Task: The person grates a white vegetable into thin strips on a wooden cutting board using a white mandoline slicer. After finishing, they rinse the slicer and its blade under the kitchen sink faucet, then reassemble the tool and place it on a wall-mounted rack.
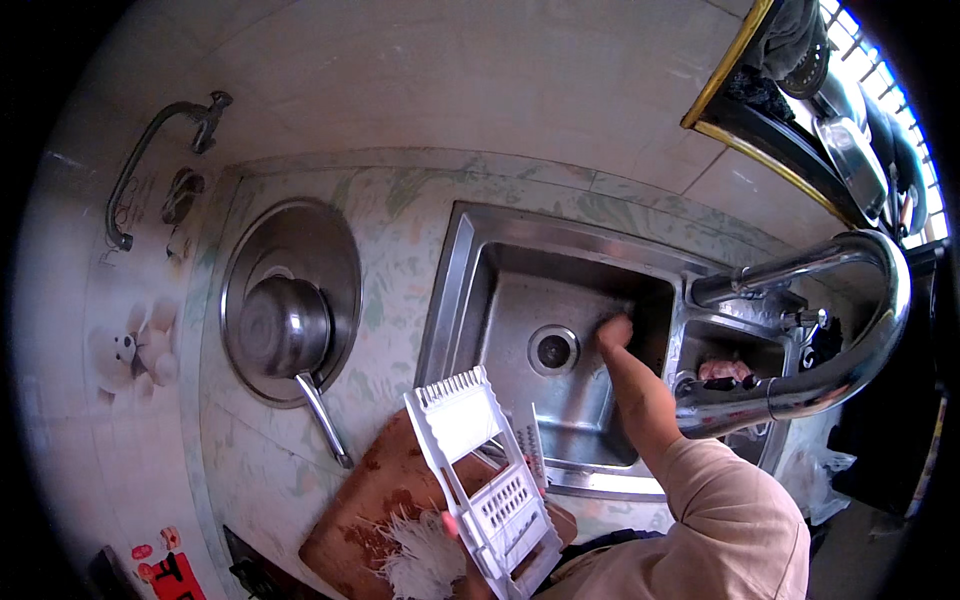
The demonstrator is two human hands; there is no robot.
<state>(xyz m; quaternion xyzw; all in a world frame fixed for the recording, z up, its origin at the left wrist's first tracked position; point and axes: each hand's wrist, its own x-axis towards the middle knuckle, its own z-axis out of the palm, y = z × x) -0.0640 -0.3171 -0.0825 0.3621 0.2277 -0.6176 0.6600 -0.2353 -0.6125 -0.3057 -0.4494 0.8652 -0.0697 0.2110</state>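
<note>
My left hand (451,525) is at the bottom, mostly hidden behind a white plastic grater (495,491), which it holds tilted at the sink's near left edge. Beneath the grater lies a brown cutting board (360,510) with a heap of thin white shreds (424,555). A second thin, toothed strip (534,442) shows at the grater's right side. My right hand (616,331) reaches down into the large basin of the steel sink (442,330), right of the drain (553,350). Its fingers are too dark and small to read.
A steel pan (281,326) lies in a round metal tray (229,315) at the left. A thick curved metal pipe (892,300) arches over the small basin, where pinkish food (724,370) lies. Metal cookware (855,165) stands on a rack at the upper right. A plastic bag (817,480) is at the right.
</note>
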